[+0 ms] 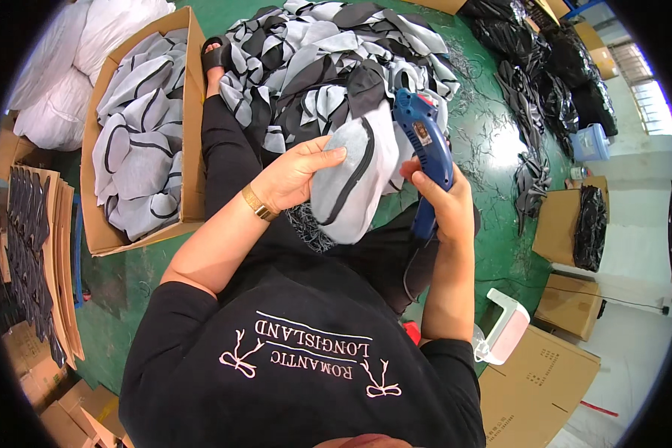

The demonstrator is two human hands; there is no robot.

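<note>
Left hand (295, 175) is half-curled, pinching a grey fabric shoe-upper piece with black trim (351, 179) over the lap. Right hand (444, 198) is wrapped tight around a blue handheld electric cutter (425, 142), right beside the fabric.

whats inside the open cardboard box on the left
The box is filled nearly to its rim with grey fabric pieces edged in black. Whatever lies beneath the top layer, and the box bottom, is covered.

Cardboard box (194, 134) of grey pieces, white sacks (60, 75), green floor (493, 246).
</note>
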